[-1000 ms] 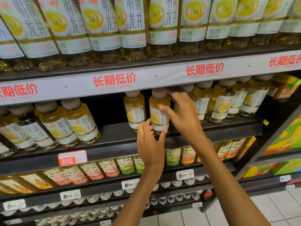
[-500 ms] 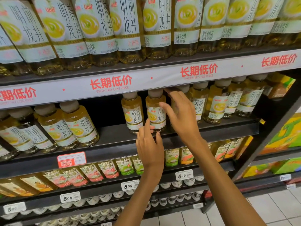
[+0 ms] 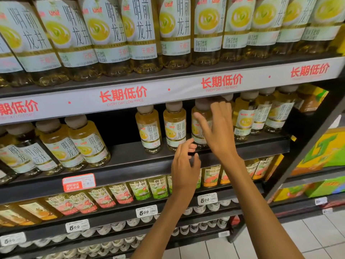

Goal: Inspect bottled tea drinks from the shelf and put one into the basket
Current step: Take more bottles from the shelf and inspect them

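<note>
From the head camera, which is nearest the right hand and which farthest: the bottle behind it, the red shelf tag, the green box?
1. Bottle: directly behind the right hand, middle shelf.
2. Green box: off to the right, next rack.
3. Red tag: far left, on the shelf edge below.

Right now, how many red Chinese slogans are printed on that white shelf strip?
4 along the strip: far left, cut off; left of centre; above the right hand; far right. None look hidden.

The single head view looks forward and slightly down, close to the shelf (image 3: 186,157) (floor at 5 o'clock).
</note>
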